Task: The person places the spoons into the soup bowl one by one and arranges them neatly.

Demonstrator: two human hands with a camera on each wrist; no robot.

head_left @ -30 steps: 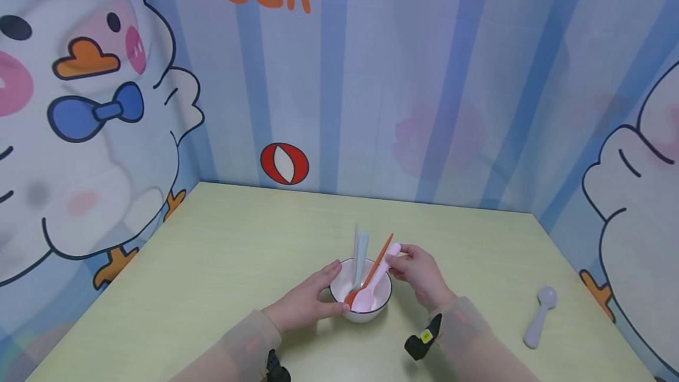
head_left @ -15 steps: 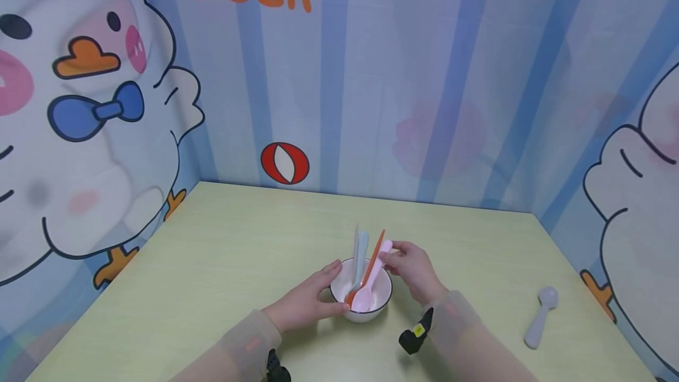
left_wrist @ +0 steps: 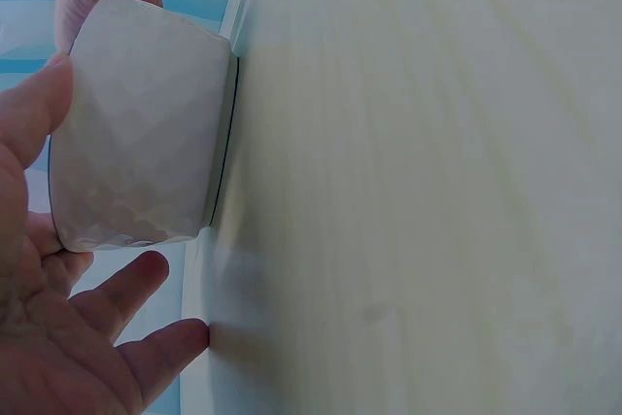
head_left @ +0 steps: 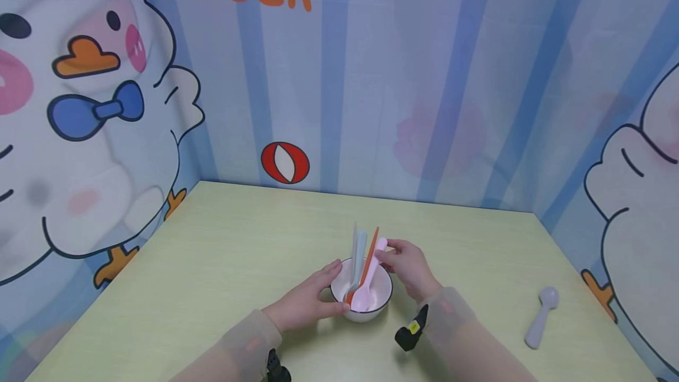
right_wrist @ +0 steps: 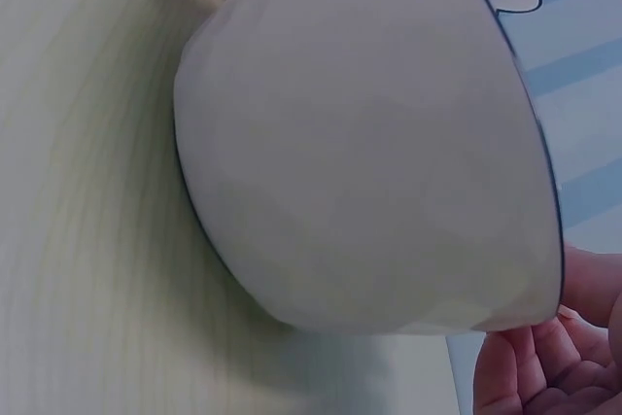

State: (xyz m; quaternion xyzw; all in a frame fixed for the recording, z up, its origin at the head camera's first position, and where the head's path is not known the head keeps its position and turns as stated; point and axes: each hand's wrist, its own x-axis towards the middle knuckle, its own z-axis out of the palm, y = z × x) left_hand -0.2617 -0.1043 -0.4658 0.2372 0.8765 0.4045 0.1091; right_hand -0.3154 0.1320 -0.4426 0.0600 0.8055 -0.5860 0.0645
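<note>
A white bowl [head_left: 367,316] with a dark rim stands on the table in the head view; its outer wall fills much of both wrist views. My left hand [head_left: 303,304] grips it from the left, thumb at the near rim and fingers along the far side, several of them spread apart. My right hand [head_left: 409,267] pinches the handle of a pink spoon [head_left: 363,297], whose head lies inside the bowl. Beside it an orange utensil [head_left: 370,261], a light blue handle [head_left: 361,247] and a thin pale handle [head_left: 355,245] lean upright in the bowl.
A lavender spoon [head_left: 540,318] lies on the pale yellow table [head_left: 239,240] at the right. Behind and at both sides hangs a blue striped curtain [head_left: 366,75] printed with duck figures. Each wrist wears a black strap device [head_left: 411,330].
My right hand has moved slightly left, bringing the pink spoon's handle more upright and closer to the others. The orange handle has swung left too. My left hand and the bowl stay put.
</note>
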